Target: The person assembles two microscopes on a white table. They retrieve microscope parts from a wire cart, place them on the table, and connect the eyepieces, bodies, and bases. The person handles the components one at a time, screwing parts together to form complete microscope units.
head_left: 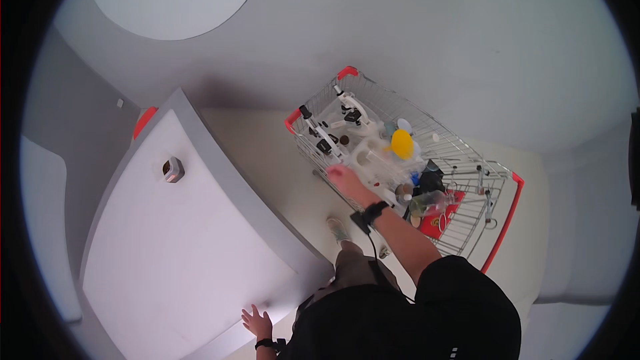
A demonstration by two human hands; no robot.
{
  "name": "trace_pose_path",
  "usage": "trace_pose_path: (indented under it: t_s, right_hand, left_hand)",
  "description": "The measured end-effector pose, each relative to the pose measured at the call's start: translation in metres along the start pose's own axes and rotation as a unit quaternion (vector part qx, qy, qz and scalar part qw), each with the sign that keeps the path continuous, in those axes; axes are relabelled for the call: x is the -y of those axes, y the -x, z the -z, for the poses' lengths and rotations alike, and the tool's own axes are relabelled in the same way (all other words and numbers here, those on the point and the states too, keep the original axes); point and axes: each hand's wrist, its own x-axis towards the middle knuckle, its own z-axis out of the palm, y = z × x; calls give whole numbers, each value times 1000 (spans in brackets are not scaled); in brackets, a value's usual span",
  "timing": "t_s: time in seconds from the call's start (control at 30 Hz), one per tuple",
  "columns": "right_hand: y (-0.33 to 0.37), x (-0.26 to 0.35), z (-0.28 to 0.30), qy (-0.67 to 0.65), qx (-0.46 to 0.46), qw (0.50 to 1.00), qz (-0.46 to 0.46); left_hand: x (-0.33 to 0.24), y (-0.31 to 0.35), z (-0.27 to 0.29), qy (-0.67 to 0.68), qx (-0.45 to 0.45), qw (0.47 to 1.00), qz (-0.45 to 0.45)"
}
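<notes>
My right hand [343, 179] reaches over the near left rim of a wire shopping cart [460, 137] with red corner pieces. Its fingers look curled in, and what lies under them, if anything, is hidden. Close to it in the cart are two white microscopes [357, 108] with black parts, and clear plastic wrapping [390, 163]. My left hand [257, 322], fingers spread and holding nothing, is at the near edge of a white table [180, 253]. On that table's far part stands a small grey object with a dark opening [173, 170].
The cart also carries a yellow round item [401, 144], a clear glass bottle [429, 204], a black item [431, 177] and a red packet [440, 221]. Its red handle [505, 227] is at the right. A grey wall [400, 20] rises behind; floor [250, 140] separates table and cart.
</notes>
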Motion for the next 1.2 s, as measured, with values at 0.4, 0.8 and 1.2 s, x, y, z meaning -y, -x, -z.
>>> trace_pose_path:
  t_s: [0.4,0.8,1.2]
  right_hand:
    - [-183,-165,0,237,118,955,-133]
    - [-155,-85,34,150,-86,985,3]
    - [-42,202,33,-271,314,905,-93]
  left_hand:
    - [-100,19,17,269,-19,963,28]
    - [-117,16,-5,273,49,959,53]
    - [-90,-16,59,406,38,900,-151]
